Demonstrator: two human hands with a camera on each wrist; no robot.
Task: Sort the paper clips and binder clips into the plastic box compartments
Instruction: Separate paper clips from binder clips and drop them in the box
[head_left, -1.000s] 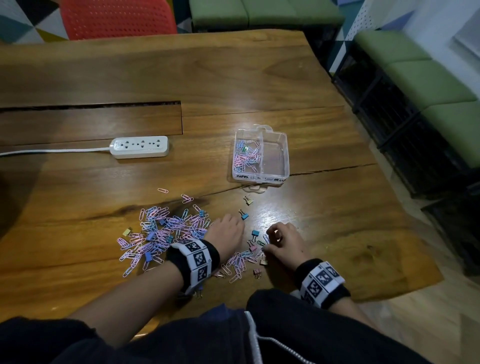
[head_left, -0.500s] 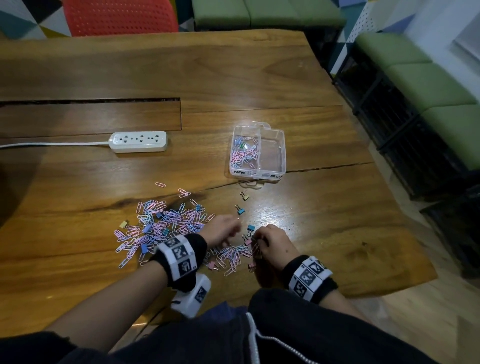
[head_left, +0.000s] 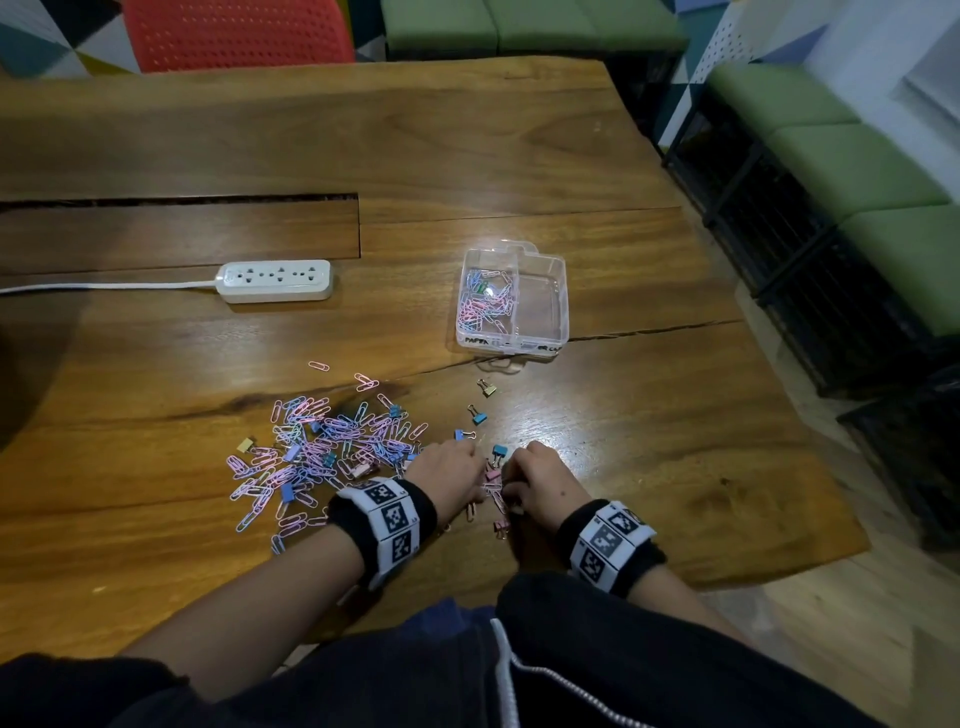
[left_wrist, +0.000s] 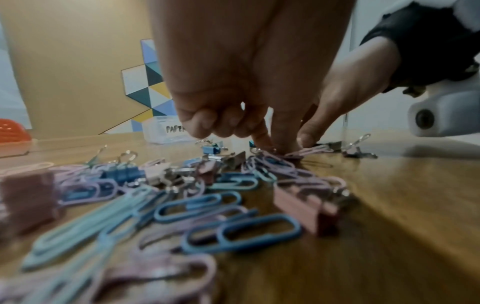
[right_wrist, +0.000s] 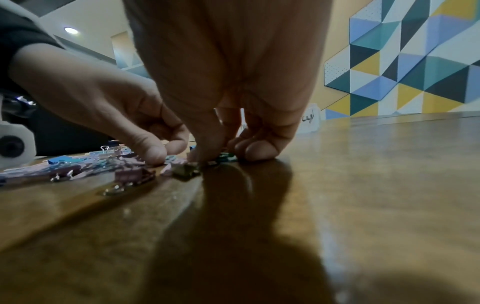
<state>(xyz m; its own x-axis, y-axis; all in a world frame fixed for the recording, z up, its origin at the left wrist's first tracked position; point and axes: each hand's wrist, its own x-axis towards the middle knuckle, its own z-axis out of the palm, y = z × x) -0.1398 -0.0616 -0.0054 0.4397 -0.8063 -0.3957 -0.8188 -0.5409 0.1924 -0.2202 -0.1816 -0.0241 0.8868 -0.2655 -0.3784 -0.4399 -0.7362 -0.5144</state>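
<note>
A clear two-compartment plastic box (head_left: 540, 301) stands mid-table, with paper clips in its left compartment; the right one looks bare. A spread of pink and blue paper clips (head_left: 322, 452) mixed with small binder clips (head_left: 287, 492) lies in front of me. My left hand (head_left: 467, 457) and right hand (head_left: 506, 475) work close together at the heap's right edge. The left thumb and index fingertips (left_wrist: 262, 137) pinch down on pink paper clips (left_wrist: 303, 153). The right hand's fingertips (right_wrist: 205, 150) close on a green binder clip (right_wrist: 227, 158).
Loose binder clips (head_left: 477, 415) lie between my hands and the box. A white power strip (head_left: 275, 280) with its cord sits at the left. The table's front edge is just under my wrists, and green benches (head_left: 852, 171) stand to the right.
My two hands have drawn closer together over the small cluster of clips. The left wrist lifted and its fingers now point down onto the clips.
</note>
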